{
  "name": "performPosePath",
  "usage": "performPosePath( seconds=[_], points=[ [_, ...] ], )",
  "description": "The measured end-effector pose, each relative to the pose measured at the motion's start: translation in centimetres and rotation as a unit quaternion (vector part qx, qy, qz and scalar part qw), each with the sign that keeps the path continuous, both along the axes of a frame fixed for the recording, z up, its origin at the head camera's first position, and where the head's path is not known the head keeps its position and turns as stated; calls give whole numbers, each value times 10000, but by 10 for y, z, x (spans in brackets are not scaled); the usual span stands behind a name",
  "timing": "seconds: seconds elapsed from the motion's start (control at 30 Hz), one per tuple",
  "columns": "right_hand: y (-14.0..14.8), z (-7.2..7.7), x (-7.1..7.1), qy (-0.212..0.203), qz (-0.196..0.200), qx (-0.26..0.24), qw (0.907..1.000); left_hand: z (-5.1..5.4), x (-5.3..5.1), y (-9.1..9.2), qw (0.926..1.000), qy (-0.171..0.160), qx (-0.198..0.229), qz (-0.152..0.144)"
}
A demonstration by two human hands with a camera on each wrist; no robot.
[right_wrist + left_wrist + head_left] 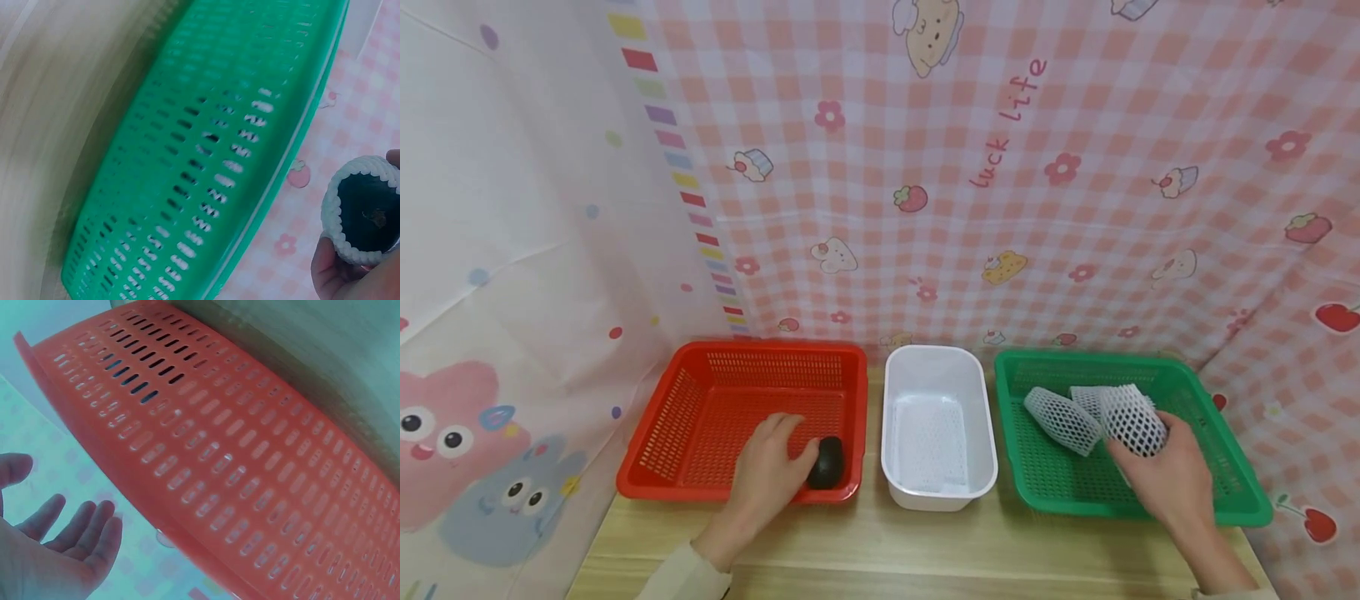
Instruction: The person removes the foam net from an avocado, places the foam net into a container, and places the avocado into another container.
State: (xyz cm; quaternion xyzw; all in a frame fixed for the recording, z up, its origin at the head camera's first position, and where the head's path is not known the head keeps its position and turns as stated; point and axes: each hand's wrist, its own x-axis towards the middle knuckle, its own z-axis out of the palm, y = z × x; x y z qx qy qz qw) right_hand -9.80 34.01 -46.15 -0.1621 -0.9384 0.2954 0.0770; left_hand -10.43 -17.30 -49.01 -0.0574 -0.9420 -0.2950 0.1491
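My left hand (769, 468) hovers over the red basket (662, 493), its fingers loosely bent and holding nothing. Beside its thumb, a dark avocado (827, 463) lies in the basket's front right corner. Over the green basket (1228, 425), my right hand (1180, 477) grips a white foam net sleeve (1131, 419). The right wrist view shows a dark avocado (365, 203) inside that sleeve, its stem end facing the camera. Another foam net sleeve (1063, 421) lies to the left in the green basket, and one more (1084, 398) is partly hidden behind the held one.
A white plastic bin (891, 475) stands between the two baskets on the wooden table (940, 554). Behind them hangs a pink checked cloth (880, 242), with a pale printed cloth (535, 208) at the left.
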Motion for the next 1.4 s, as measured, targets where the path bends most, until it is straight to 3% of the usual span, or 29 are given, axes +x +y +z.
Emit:
performPosePath(
  seconds=[0.13, 0.3, 0.87, 1.2, 1.4],
  points=[
    [-11, 1, 6, 636, 222, 139, 9976, 1, 3, 2, 9994, 332, -65, -55],
    [-25, -1, 12, 1542, 584, 316, 9858, 3, 6, 7, 9990, 439, -14, -80],
    [-62, -2, 27, 2096, 1196, 147, 9703, 9, 17, 21, 9933, 1011, 169, -525],
    [-85, -13, 38, 2875, 1821, 38, 9403, 8, 26, 30, 9907, 1001, 305, -871],
    [-98, -19, 44, 2978, 2087, 19, 9316, 4, 31, 34, 9858, 1190, 345, -1137]
  ],
)
